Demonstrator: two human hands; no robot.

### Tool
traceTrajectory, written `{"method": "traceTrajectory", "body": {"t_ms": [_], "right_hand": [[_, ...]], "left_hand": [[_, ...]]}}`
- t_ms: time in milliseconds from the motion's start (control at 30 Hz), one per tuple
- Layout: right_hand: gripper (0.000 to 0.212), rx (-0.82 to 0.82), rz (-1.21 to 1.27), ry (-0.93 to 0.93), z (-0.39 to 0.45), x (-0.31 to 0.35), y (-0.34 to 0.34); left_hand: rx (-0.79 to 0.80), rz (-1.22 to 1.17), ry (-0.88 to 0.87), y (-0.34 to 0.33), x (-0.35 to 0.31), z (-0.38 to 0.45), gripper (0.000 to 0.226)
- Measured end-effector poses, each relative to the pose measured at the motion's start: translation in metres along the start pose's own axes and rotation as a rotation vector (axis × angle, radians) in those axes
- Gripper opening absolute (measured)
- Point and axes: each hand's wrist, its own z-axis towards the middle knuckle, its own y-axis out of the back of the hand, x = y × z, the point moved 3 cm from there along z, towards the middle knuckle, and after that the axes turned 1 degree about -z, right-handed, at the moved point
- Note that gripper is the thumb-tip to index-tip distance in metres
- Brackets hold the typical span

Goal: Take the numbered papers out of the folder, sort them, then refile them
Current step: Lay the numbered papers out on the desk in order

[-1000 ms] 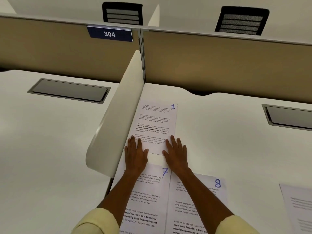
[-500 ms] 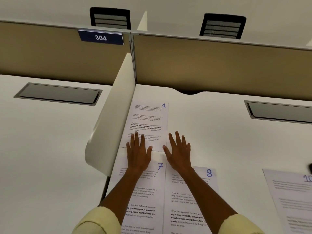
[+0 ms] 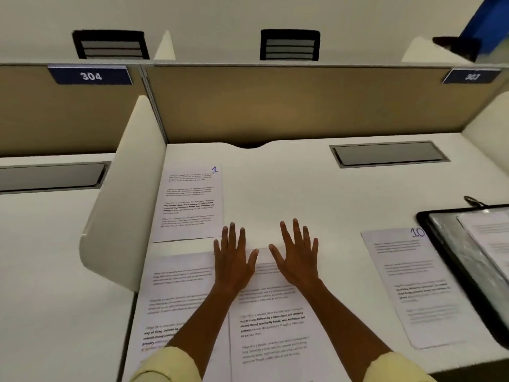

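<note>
Four loose white printed paper sheets lie on the white table (image 3: 303, 188), and one black folder with a clear plastic sleeve (image 3: 468, 260) lies far to the right of the right hand, cut off by the frame edge, with at least one more printed page inside it. The sheet marked 1 (image 3: 190, 202) lies just beyond and to the left of the left hand (image 3: 234, 260). The sheet marked 10 (image 3: 418, 285) lies well to the right of the right hand (image 3: 296, 257), beside the folder. Two further sheets lie side by side beneath the forearms: the left sheet under the left arm (image 3: 176, 293) and the right sheet under both wrists (image 3: 275, 326); their numbers are covered by the hands.

Both hands are held flat, palms down, fingers straight and spread, side by side with thumbs pointing toward each other, gripping nothing. The palms sit over the top edges of the two near sheets, fingertips reaching onto bare table; whether they press down or hover is unclear. Pale yellow sleeves (image 3: 170, 365) show at the bottom edge.

The sheets' printed text is blurred and unreadable.
</note>
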Motion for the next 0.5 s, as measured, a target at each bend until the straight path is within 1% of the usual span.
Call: {"method": "traceTrajectory", "body": {"t_ms": [100, 200, 333, 400, 500], "right_hand": [[0.084, -0.024, 0.005, -0.045, -0.028, -0.038, 0.007], [0.092, -0.042, -0.001, -0.087, -0.057, -0.078, 0.014], [0.083, -0.072, 0.022, -0.141, -0.103, -0.129, 0.022], [0.085, -0.068, 0.016, -0.16, -0.125, -0.155, 0.027], [0.086, -0.066, -0.008, -0.183, -0.151, -0.189, 0.036]], "left_hand": [[0.026, -0.021, -0.049, -0.012, -0.037, -0.016, 0.077], [0.039, -0.017, -0.078, -0.018, -0.078, -0.036, 0.079], [0.06, -0.005, -0.12, -0.028, -0.129, -0.071, 0.079], [0.056, 0.007, -0.138, -0.032, -0.155, -0.089, 0.079], [0.099, 0.036, -0.142, -0.04, -0.191, -0.112, 0.085]]}}
